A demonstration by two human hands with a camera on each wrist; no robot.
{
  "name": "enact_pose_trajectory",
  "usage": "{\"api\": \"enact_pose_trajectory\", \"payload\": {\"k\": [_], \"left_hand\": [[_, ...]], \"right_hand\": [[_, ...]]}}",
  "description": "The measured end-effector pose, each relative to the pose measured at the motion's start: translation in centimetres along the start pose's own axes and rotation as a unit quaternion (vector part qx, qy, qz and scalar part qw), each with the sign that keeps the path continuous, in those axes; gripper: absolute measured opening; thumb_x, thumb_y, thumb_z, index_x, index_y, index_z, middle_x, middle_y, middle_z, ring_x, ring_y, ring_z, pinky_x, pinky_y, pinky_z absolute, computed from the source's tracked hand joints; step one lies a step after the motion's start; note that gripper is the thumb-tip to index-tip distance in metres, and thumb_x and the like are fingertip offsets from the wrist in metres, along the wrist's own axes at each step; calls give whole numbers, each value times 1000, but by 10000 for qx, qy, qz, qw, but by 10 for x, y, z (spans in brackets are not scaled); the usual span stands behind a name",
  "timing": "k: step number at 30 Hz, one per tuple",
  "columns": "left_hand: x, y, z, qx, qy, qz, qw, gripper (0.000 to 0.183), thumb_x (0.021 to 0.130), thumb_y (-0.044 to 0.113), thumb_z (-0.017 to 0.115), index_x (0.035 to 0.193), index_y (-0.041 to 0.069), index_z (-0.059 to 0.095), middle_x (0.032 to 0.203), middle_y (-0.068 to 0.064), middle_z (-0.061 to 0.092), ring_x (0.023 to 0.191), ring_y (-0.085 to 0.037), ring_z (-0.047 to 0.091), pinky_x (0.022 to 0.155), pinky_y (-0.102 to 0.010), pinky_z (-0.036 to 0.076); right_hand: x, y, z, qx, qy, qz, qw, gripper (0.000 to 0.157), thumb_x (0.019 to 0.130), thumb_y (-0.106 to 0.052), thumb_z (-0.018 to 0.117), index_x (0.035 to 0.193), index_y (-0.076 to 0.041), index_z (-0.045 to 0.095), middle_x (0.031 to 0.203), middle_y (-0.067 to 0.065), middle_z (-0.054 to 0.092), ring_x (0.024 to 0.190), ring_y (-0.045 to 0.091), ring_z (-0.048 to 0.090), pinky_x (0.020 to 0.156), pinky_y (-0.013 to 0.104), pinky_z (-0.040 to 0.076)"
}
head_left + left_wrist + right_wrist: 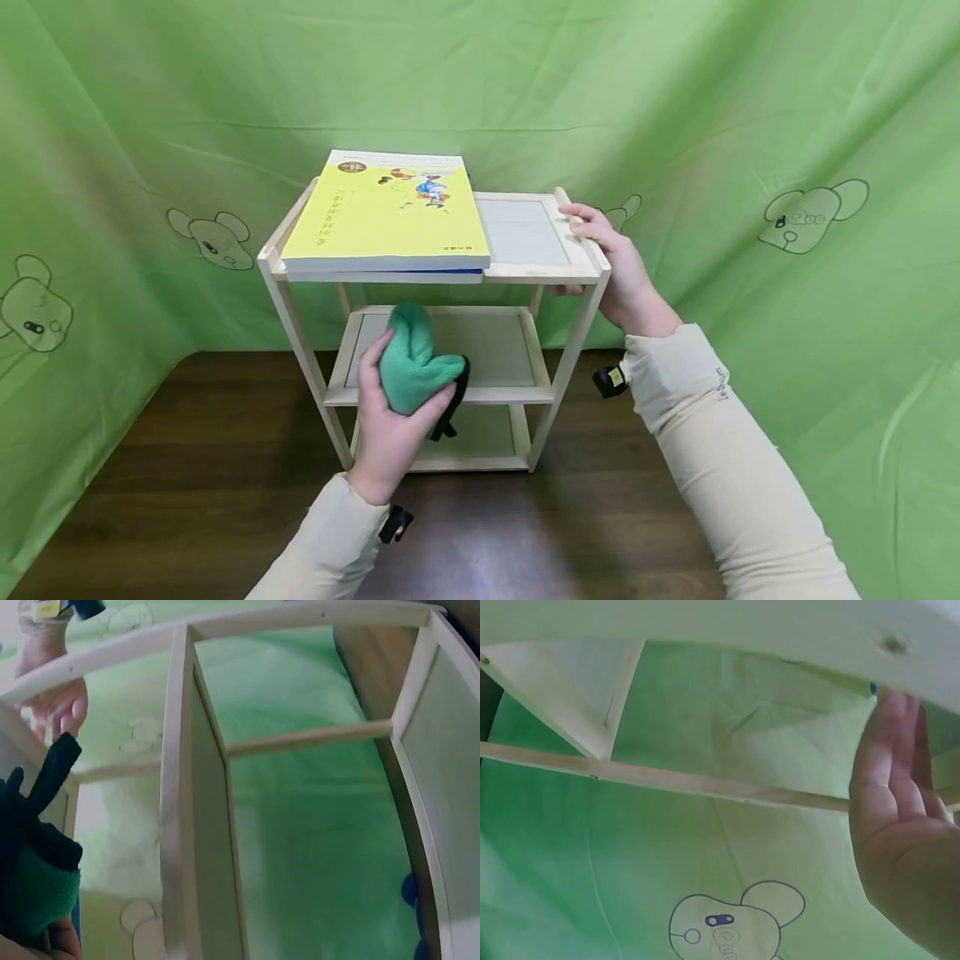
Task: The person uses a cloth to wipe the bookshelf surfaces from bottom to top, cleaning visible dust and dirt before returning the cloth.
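Observation:
My left hand grips a folded, fuzzy green cloth with a black strap, in front of the middle tier of a pale wooden shelf rack. In the left wrist view the cloth and its dark strap fill the lower left. My right hand holds the right end of the rack's top tier, some fingers over the rail and others beneath it. Fingers of that hand reach up under the top in the right wrist view.
A yellow-covered book lies on the left part of the top tier, with a blue edge showing beneath it. The rack stands on a dark wood floor. Green curtains with mouse drawings hang behind and at both sides.

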State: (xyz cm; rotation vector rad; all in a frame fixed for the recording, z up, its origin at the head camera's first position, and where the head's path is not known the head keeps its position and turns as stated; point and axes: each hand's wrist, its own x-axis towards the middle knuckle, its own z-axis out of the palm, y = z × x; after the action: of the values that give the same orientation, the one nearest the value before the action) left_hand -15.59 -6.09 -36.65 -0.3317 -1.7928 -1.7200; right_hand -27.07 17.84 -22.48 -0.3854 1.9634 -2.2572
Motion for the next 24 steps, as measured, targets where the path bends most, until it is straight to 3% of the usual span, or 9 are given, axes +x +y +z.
{"api": "enact_pose_trajectory", "payload": {"k": [6, 12, 19, 24], "left_hand": [[10, 5, 28, -278, -496, -299, 9979, 84, 69, 10, 80, 138, 23, 34, 133, -4, 43, 113, -18, 45, 97, -40, 34], [22, 16, 57, -204, -1003, -426, 9938, 85, 68, 18, 82, 138, 28, 34, 130, 1, 47, 111, -17, 47, 94, -40, 38], [34, 22, 84, -386, -1601, -951, 9817, 85, 71, 26, 79, 139, 36, 29, 132, 3, 41, 111, -15, 46, 90, -38, 40], [40, 24, 97, -785, -1791, -1237, 9729, 85, 73, 28, 77, 139, 38, 25, 132, 6, 40, 111, -14, 45, 90, -37, 42]], "right_hand": [[2, -3, -9, -150, -341, 153, 9992, 31, 93, -25, 43, 123, -26, 41, 135, 6, 29, 98, 24, 50, 64, 39, 52], [4, -7, -16, -136, -478, 401, 9980, 32, 93, -24, 45, 125, -27, 41, 132, 5, 33, 90, 21, 56, 66, 41, 51], [6, -9, -19, 76, -597, 555, 9966, 35, 93, -22, 46, 127, -26, 41, 132, 5, 34, 90, 19, 58, 70, 42, 51], [5, -9, -19, 222, -642, 561, 9961, 34, 94, -22, 46, 128, -25, 41, 130, 5, 36, 85, 17, 59, 64, 36, 51]]}}
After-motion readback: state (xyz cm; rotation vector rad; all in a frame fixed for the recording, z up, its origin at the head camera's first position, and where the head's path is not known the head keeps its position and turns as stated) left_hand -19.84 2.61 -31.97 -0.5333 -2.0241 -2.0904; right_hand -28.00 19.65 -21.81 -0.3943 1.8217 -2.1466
